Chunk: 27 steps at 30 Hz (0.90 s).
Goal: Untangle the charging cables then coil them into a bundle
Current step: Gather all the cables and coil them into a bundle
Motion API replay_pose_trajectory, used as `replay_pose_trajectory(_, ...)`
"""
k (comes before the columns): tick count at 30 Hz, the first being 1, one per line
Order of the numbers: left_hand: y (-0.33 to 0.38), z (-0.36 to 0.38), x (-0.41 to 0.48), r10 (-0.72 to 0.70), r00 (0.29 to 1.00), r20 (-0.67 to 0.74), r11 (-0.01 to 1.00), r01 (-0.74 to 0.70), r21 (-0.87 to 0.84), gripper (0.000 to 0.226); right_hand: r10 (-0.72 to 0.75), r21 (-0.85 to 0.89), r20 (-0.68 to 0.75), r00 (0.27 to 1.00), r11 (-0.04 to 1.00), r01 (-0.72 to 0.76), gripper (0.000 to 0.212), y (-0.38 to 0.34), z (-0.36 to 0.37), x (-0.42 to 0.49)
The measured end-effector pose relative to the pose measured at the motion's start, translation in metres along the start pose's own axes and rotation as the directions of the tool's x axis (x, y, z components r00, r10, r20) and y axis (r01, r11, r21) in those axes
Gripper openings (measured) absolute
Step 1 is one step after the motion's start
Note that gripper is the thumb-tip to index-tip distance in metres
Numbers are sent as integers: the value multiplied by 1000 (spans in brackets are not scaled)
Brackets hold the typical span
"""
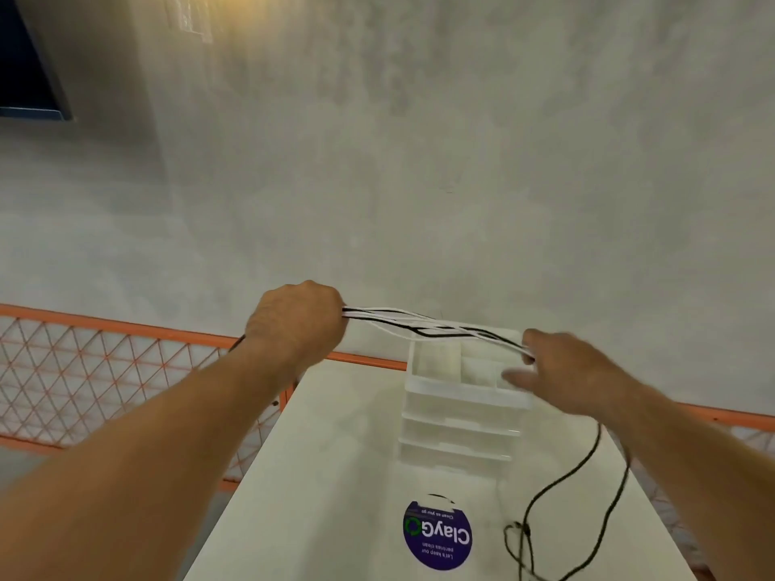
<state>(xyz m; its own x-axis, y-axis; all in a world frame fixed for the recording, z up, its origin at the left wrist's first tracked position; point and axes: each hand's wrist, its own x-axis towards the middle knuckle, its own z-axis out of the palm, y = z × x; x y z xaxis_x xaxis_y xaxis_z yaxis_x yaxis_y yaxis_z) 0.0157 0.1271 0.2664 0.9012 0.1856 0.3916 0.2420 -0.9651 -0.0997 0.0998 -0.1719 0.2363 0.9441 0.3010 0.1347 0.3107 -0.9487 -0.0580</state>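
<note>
The charging cables (432, 327), several white strands and a few black ones, are stretched in the air as a loose, slightly twisted bunch between the two hands, above the far part of the tabletop (327, 475). The left hand (300, 318) is closed in a fist round the left end of the bunch, knuckles up, with the strands coming out on its right side. The right hand (562, 371) is blurred; the strands run in under its thumb, where it seems to pinch them, while its other fingers reach out loosely to the left. From below this hand a black cable (587, 459) hangs down to the tabletop and ends in a small tangle of loops near the near right edge.

Right under the stretched bunch stands a clear plastic drawer organizer (457, 413), with open compartments on top and shallow drawers stacked beneath. Nearer on the pale tabletop lies a round purple sticker (437, 534) with white lettering, seen upside down. An orange mesh barrier (105, 358) runs along the left and behind the tabletop. Beyond it rises a grey concrete wall (419, 161), with a dark window (25, 77) at the far left.
</note>
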Motion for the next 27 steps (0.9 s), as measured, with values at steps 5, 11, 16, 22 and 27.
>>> replay_pose_trajectory(5, 58, -15, -13, 162, 985, 60, 985, -165, 50, 23, -173, 538, 310, 935, 843, -23, 97, -29, 21, -15)
replay_pose_trajectory(11, 95, -13, -15, 259, 960, 107, 960, -268, 76, 13, -184, 714, 67, 981, 695, 82, 15, -84, 23, -25)
replay_pose_trajectory(16, 78, -18, -13, 266, 956, 123, 964, -263, -40, 21, -81, 819, 137, 987, 570, -67, 19, -90, 0, -21)
replay_pose_trajectory(22, 95, -29, -32, 378, 913, 153, 902, -327, -281, 32, -56, 18, -139, 989, 998, 59, 17, -75, -28, -7)
replay_pose_trajectory(27, 89, -29, -27, 379, 921, 93, 903, -346, -254, 34, -94, -129, -195, 976, 989, 69, 15, -67, -36, -1)
